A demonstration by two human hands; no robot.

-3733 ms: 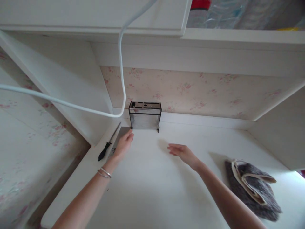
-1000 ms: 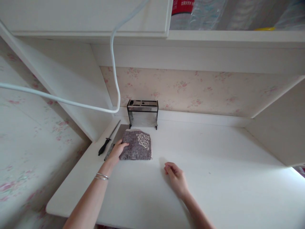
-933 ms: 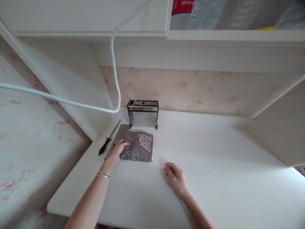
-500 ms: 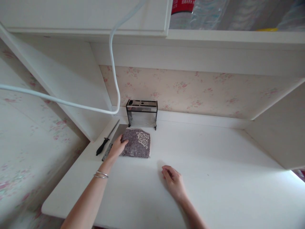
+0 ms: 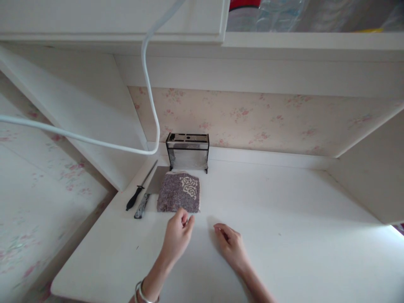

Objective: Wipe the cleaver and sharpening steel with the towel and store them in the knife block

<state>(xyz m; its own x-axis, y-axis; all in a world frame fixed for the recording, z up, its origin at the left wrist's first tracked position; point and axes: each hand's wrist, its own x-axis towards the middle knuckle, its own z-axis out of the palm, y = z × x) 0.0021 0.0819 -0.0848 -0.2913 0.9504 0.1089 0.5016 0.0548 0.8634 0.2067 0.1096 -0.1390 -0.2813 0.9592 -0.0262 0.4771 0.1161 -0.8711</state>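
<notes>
A folded grey-brown cloth [image 5: 178, 193] with a cream pattern lies flat on the white tabletop [image 5: 268, 202]. Just in front of its near edge is my left hand [image 5: 178, 233], loosely curled, with nothing seen in it. My right hand [image 5: 230, 244] rests on the tabletop to the right, fingers curled in and holding nothing I can see. The cloth lies against or over part of a cleaver [image 5: 158, 179], whose dark patterned handle points toward me. Left of the cleaver lies a sharpening steel [image 5: 136, 195] with a black handle.
Behind the cloth a metal knife block [image 5: 187, 153] with a slotted top stands near the wall. A white cable [image 5: 150, 92] hangs across the upper left. Overhead is a white cabinet [image 5: 110, 19], with plastic-wrapped bottles [image 5: 277, 14] on its open shelf. A side panel [image 5: 378, 176] bounds the right.
My left hand has let go of the cloth's left edge and moved right and toward me, its fingers now curled. The cloth lies flat; more of the cleaver shows. My right hand stays put.
</notes>
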